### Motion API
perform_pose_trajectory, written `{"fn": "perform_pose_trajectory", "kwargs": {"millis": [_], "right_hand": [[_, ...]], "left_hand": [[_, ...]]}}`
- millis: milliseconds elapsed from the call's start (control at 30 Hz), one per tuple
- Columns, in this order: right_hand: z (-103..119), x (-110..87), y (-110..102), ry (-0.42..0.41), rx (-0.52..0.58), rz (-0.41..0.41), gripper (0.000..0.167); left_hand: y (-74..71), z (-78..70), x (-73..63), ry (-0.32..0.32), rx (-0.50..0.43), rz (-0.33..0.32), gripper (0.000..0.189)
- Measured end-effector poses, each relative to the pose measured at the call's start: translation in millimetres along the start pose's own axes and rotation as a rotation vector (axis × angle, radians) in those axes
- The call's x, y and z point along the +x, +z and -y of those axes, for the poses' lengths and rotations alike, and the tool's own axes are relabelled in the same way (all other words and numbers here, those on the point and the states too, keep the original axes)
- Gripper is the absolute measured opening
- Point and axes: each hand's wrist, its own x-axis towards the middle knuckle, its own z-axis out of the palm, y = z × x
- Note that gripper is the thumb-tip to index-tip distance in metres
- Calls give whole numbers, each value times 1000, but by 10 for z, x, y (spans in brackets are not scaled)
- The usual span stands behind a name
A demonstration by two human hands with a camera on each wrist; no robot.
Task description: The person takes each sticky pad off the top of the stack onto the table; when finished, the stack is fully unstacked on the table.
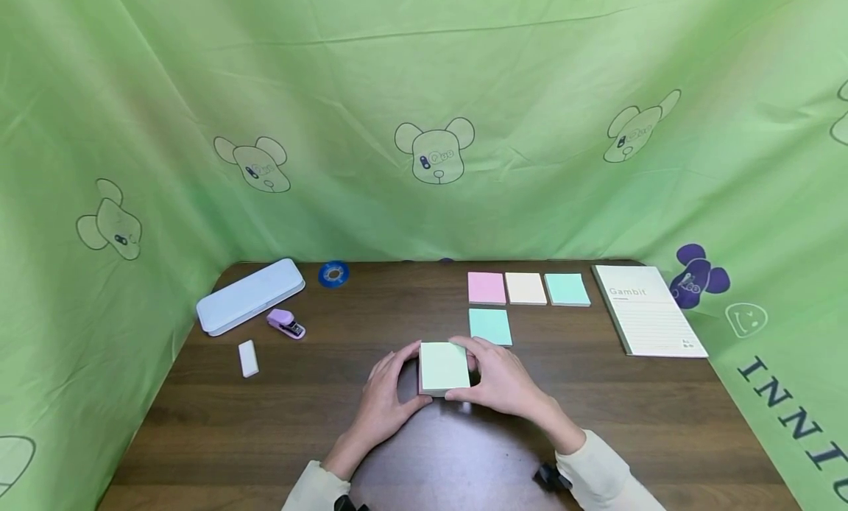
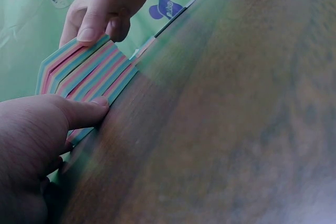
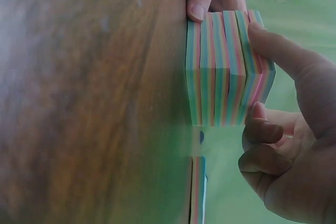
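At near centre of the dark wooden table, found a stack of sticky-note pads, pale green sheet uppermost, base seemingly on the wood. Counted about six pads edge-on in the right wrist view, striped in several colours, layers slightly out of line with one another.

On the left side of the stack, saw the left hand curved round it, thumb against the near edge, fingers toward the far edge. On the right side, saw the right hand pinching the upper pads between thumb and forefinger, remaining fingers curled in. Could not tell firmness of hold for either.

Far of the stack and to the right, logged four loose pads lying flat: pink pad, cream pad and far teal pad in a row, near teal pad just on the near side of pink. Farther right, noted a notebook. Over at left, noted a pencil case, stapler, eraser and blue tape roll, all well apart from both hands.

Judged piling well advanced, with more pads in than out. Judged squaring-up not yet done, going by stepped edges. Left outside the pile, as far as visible: those four.
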Motion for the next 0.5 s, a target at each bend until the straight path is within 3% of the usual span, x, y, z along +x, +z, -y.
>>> {"fn": "perform_pose_trajectory", "kwargs": {"millis": [233,500], "right_hand": [[-69,23,-62,19,149,19,77],[-276,-12,-323,61,235,-27,77]], "left_hand": [[5,11,10,14,2,-7,100],[16,7,16,6,15,-4,99]]}}
